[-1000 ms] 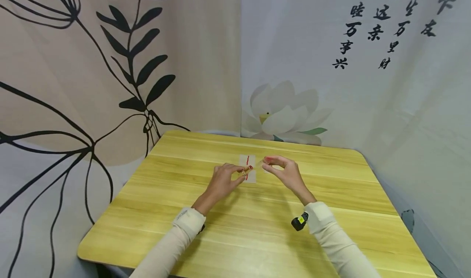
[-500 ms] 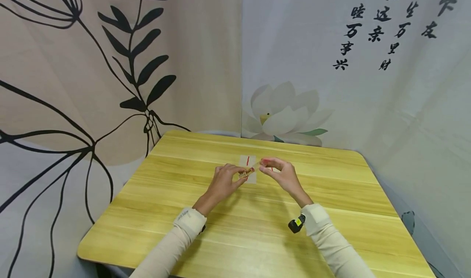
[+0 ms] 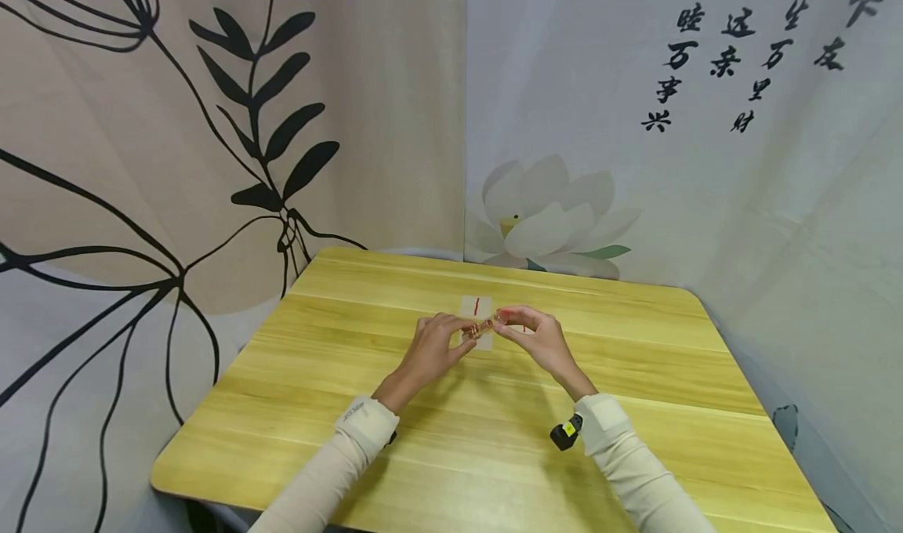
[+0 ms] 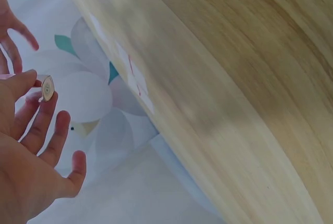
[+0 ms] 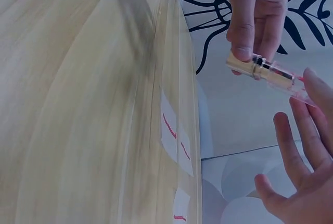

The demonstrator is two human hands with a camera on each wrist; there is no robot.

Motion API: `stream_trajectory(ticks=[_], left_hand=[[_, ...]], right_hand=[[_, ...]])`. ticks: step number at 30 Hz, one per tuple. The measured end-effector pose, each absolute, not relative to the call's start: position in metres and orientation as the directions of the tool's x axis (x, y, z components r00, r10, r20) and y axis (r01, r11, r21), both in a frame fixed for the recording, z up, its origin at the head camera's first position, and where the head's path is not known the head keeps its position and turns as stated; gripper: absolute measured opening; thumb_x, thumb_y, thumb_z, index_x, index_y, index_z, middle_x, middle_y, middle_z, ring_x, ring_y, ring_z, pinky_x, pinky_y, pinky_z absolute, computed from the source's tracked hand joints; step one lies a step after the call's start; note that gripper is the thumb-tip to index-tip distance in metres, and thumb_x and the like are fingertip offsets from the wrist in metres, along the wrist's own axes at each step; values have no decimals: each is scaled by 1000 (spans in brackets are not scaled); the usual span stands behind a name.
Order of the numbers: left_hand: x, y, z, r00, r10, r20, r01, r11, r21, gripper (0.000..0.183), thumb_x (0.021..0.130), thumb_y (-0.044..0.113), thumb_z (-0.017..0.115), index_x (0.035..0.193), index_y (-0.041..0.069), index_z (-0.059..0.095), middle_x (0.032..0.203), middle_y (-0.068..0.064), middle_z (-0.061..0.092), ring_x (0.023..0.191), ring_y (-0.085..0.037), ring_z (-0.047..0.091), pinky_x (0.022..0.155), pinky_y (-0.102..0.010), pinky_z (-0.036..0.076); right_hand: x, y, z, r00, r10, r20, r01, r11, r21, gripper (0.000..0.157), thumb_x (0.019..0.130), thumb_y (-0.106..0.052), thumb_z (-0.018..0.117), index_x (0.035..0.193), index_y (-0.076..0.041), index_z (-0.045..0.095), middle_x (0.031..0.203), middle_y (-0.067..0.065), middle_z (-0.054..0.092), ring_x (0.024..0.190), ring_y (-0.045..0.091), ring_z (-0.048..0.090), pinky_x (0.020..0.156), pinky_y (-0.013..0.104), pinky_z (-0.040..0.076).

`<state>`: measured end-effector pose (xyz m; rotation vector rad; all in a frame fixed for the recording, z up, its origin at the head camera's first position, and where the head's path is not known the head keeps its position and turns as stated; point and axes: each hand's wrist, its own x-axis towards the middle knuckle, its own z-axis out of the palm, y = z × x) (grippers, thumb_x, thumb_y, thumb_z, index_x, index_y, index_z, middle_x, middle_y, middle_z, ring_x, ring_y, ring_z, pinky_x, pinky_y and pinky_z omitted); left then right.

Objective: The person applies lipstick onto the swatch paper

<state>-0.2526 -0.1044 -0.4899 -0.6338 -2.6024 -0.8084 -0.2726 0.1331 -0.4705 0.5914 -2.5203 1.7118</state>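
My left hand [image 3: 432, 349] pinches the gold base of a lipstick [image 5: 242, 64] between thumb and fingers. The clear cap [image 5: 283, 78] sits over the lipstick's upper part, its far end pinched by my right hand [image 3: 542, 343]. Both hands meet above the table, and the lipstick tilts up toward the right in the head view. From the left wrist view, the round bottom of the lipstick base [image 4: 48, 88] faces the camera. Behind the hands lies a white paper strip [image 3: 476, 306] with a red stroke on it.
The yellow wood-grain table [image 3: 395, 439] carries the paper strips; the right wrist view shows several, including one strip [image 5: 169, 125] with a red mark. A printed curtain [image 3: 395, 125] stands behind the table. A black wrist camera [image 3: 566, 433] hangs at the right cuff.
My right hand has moved left toward the left hand, bringing the clear cap from apart to over the lipstick. My left hand has stayed almost in place.
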Motion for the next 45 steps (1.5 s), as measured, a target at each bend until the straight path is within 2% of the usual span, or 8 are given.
stream_trajectory(ticks=[7, 11, 19, 29, 37, 42, 45], left_hand=[[-254, -101, -487, -848, 315, 426, 513, 693, 507, 32, 95, 26, 78, 126, 18, 75, 115, 3, 75, 112, -20, 64, 101, -54, 41], [-255, -101, -486, -845, 324, 425, 522, 673, 524, 31, 96, 25, 77, 126, 17, 75, 114, 3, 75, 112, -21, 64, 99, -53, 41], [-253, -100, -483, -829, 365, 424, 557, 614, 559, 31, 97, 21, 75, 128, 16, 74, 120, 1, 75, 113, -21, 64, 95, -52, 41], [-251, -100, -480, -828, 391, 401, 560, 584, 587, 33, 96, 19, 75, 129, 12, 73, 125, -3, 73, 119, -24, 62, 102, -58, 40], [-252, -95, -482, -823, 390, 412, 563, 654, 506, 34, 95, 29, 79, 127, 20, 74, 117, 4, 74, 113, -19, 63, 98, -53, 41], [-251, -93, -485, -840, 391, 376, 535, 709, 459, 23, 93, 39, 79, 110, 23, 78, 110, 8, 74, 106, -19, 64, 95, -50, 40], [-253, -95, -484, -849, 383, 365, 519, 733, 439, 24, 93, 40, 80, 108, 21, 79, 105, 7, 74, 103, -20, 63, 94, -51, 41]], right_hand=[[-271, 132, -467, -926, -293, 238, -330, 322, -887, 38, 95, -27, 78, 129, -9, 72, 122, 11, 75, 121, 30, 67, 109, 61, 43], [-274, 133, -470, -920, -299, 253, -348, 327, -879, 36, 95, -29, 78, 127, -12, 73, 120, 7, 75, 119, 27, 67, 108, 58, 45], [-274, 136, -473, -898, -332, 288, -396, 325, -859, 32, 96, -28, 77, 125, -15, 74, 119, 4, 76, 118, 27, 67, 107, 63, 43], [-273, 139, -472, -883, -353, 309, -431, 348, -833, 30, 96, -27, 78, 123, -17, 74, 117, 1, 76, 117, 26, 67, 102, 60, 48], [-273, 135, -472, -869, -350, 349, -472, 375, -798, 29, 93, -26, 80, 121, -19, 76, 112, -3, 77, 112, 21, 68, 104, 57, 47], [-269, 130, -477, -867, -374, 329, -468, 389, -793, 29, 91, -26, 82, 119, -20, 77, 112, -3, 77, 115, 24, 69, 107, 58, 45], [-266, 128, -478, -869, -376, 322, -469, 414, -780, 33, 92, -28, 81, 123, -19, 76, 113, -3, 77, 117, 25, 68, 103, 58, 48]])
